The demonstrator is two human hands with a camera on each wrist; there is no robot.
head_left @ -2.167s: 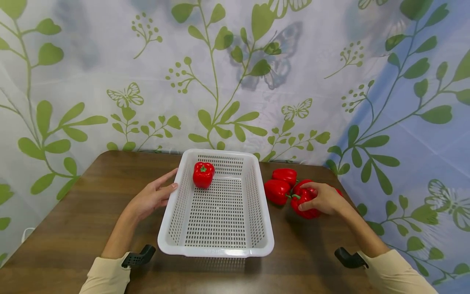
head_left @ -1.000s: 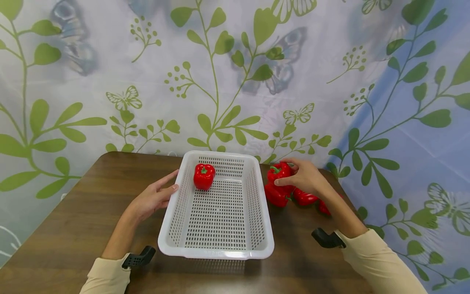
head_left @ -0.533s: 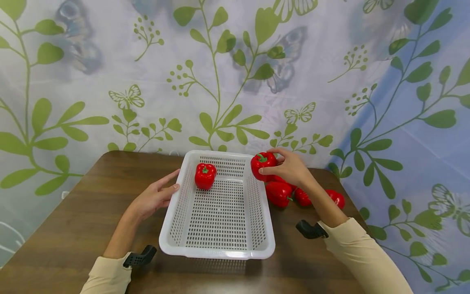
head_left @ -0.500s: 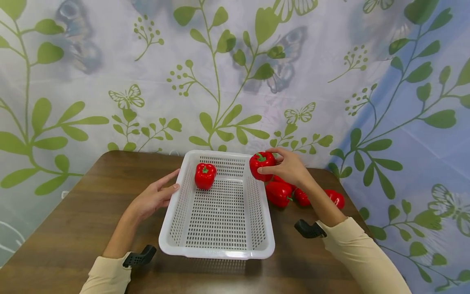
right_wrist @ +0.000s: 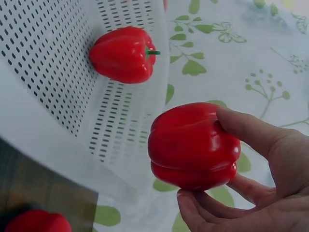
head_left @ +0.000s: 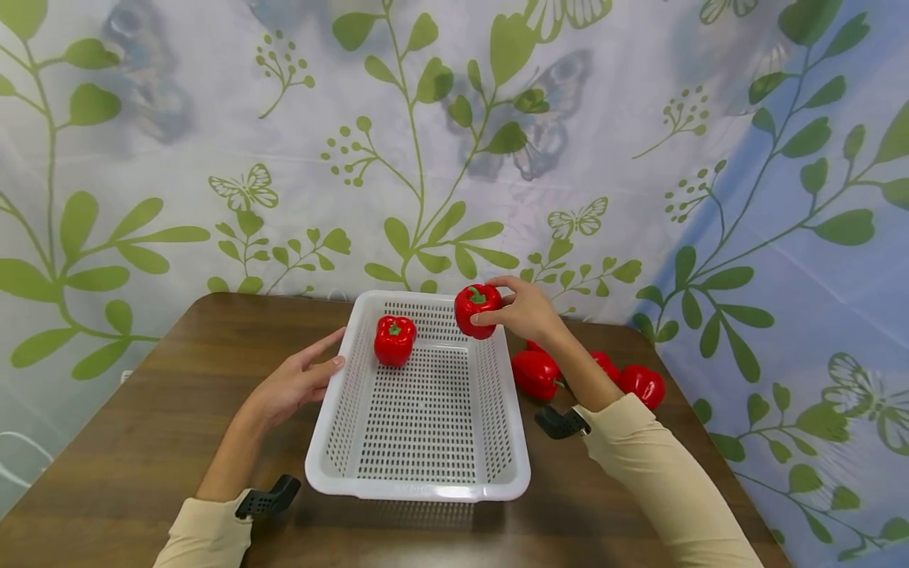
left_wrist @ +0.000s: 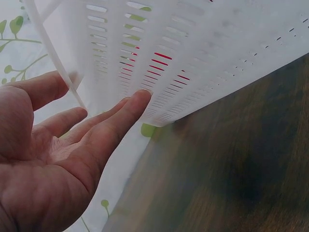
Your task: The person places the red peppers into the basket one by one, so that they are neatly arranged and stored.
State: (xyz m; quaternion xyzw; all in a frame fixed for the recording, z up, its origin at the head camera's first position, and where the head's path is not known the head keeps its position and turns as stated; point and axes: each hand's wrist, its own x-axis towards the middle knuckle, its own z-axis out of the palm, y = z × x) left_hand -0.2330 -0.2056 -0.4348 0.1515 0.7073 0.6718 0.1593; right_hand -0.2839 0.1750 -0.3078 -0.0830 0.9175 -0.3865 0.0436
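My right hand (head_left: 531, 312) pinches a red bell pepper (head_left: 474, 317) between thumb and fingers, over the back right corner of a white perforated plastic basket (head_left: 419, 487). The right wrist view shows the held bell pepper (right_wrist: 193, 150) close up, the thumb on its upper side and fingers beneath. Another red bell pepper (head_left: 394, 347), with a green stem, sits inside at the back left of the basket. My left hand (head_left: 294, 385) is at the basket's left side. In the left wrist view, its nearly straight fingers (left_wrist: 116, 121) touch the slotted outer wall (left_wrist: 193, 63), thumb at the rim.
Right of the basket, several more red bell peppers lie on the brown wooden table (head_left: 163, 410), among them one near the basket (head_left: 536, 374) and one farther right (head_left: 642, 384). My right forearm partly covers them. A patterned curtain (head_left: 440, 142) hangs behind the table.
My right hand has picked up a bell pepper from the group on the right and carried it left, over the basket's back right corner. The left hand has stayed at the basket.
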